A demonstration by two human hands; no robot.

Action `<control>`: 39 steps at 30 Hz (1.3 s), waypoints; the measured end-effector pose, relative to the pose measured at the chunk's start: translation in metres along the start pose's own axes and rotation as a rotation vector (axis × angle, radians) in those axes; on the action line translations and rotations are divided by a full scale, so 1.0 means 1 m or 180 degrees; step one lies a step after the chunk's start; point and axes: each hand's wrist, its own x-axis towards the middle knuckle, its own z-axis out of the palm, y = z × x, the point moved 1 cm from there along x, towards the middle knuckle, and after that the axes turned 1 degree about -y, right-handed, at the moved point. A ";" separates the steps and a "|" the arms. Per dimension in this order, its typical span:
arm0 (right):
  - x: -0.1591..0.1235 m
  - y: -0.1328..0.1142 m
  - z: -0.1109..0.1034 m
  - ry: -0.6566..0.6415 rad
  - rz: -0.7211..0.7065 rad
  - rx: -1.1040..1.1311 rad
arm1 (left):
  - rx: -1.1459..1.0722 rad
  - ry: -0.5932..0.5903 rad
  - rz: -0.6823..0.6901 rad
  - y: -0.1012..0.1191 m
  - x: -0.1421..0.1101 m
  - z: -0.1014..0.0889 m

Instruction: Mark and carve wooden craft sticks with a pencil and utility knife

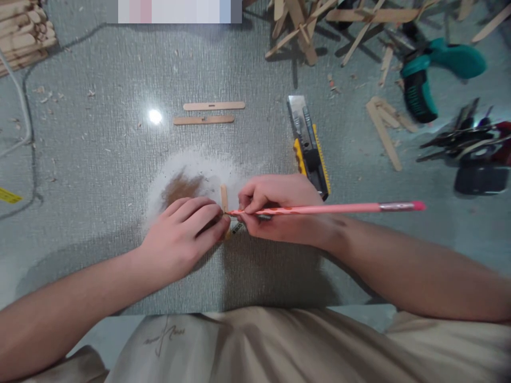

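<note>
A pink pencil [339,208] lies across my right hand [275,207], pinched near its point, with the pink eraser end sticking out to the right. Its tip meets a short upright wooden craft stick [224,198]. My left hand [187,229] presses fingers and thumb onto that stick from the left, covering its lower part. Beneath the hands, a small piece with dark print [237,227] shows only in part. Two more craft sticks lie side by side farther up: one with a dark slot [213,106], the other with a notch at its middle [203,120].
A yellow and black utility knife [311,149] lies just beyond my right hand. Teal-handled pliers [423,80], dark tools [471,133] and loose sticks [384,133] sit to the right. Bundled sticks [26,34] occupy the far left, near a cable [29,117]. White powder [191,157] and brown dust [181,189] mark the table.
</note>
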 end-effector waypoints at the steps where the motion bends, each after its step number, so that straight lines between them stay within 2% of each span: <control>1: -0.001 0.000 0.000 -0.0003 0.0005 -0.0011 | 0.0003 0.0006 -0.0004 0.000 0.000 0.000; 5: -0.002 0.001 0.000 0.0027 0.0036 -0.0027 | 0.0027 0.0016 -0.0003 0.000 0.000 -0.001; 10: 0.000 0.000 -0.003 0.0145 0.0180 0.0331 | -0.0015 0.0017 -0.0002 0.000 -0.002 -0.002; 21: 0.001 0.000 -0.004 0.0108 0.0062 0.0236 | -0.0027 0.0003 -0.0016 0.000 -0.002 0.000; 39: 0.000 0.000 -0.003 0.0077 0.0145 0.0296 | -0.0030 0.0054 0.0006 -0.001 -0.003 0.000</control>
